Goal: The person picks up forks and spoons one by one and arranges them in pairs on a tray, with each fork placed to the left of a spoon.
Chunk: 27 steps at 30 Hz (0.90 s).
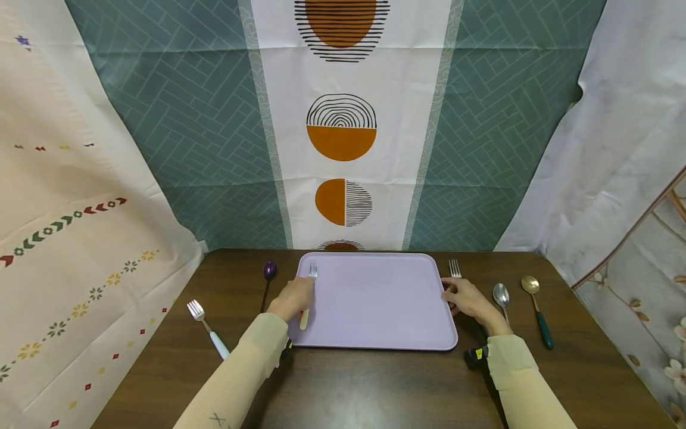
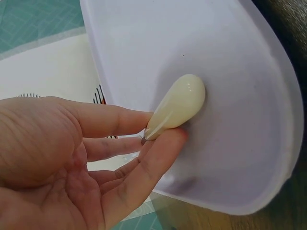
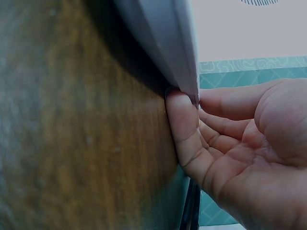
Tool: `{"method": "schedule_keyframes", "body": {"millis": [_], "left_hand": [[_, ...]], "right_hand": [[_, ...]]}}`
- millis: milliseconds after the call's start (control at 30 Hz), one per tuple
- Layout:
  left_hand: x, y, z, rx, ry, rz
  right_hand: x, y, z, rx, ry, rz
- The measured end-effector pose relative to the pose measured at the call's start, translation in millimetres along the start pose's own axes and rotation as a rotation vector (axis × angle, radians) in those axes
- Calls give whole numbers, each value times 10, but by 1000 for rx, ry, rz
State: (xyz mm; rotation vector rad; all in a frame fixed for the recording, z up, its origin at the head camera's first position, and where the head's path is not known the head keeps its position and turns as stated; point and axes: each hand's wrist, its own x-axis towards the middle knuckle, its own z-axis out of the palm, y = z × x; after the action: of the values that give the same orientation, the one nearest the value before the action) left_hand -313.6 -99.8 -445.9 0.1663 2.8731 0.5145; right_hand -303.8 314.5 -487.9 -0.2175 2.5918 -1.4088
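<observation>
A pale lilac rectangular tray (image 1: 380,304) lies on the brown table. Over its left side, my left hand (image 1: 296,298) pinches a fork (image 1: 303,320) with a cream handle, its tines pointing to the far edge. In the left wrist view the rounded end of the cream handle (image 2: 187,96) sticks out between thumb and fingers, close over the tray surface. My right hand (image 1: 468,300) grips the tray's right rim. The right wrist view shows thumb and fingers on either side of the tray rim (image 3: 172,48). Beyond that hand, the tines of another fork (image 1: 455,268) show; its handle is mostly hidden.
Left of the tray lie a dark purple spoon (image 1: 270,271) and a fork with a pale blue handle (image 1: 218,344). On the right are a silver spoon (image 1: 501,295), partly behind the right wrist, and a gold spoon with a green handle (image 1: 543,328). Curtains hang behind the table (image 1: 375,387).
</observation>
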Motion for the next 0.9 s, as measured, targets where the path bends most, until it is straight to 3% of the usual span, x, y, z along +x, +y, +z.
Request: {"method": "schedule_keyframes", "body": {"millis": [900], "left_hand": [[-13,-23,11,-3,17,6]], "right_hand": [[-6,-14,-3,-3,-7,-6]]}}
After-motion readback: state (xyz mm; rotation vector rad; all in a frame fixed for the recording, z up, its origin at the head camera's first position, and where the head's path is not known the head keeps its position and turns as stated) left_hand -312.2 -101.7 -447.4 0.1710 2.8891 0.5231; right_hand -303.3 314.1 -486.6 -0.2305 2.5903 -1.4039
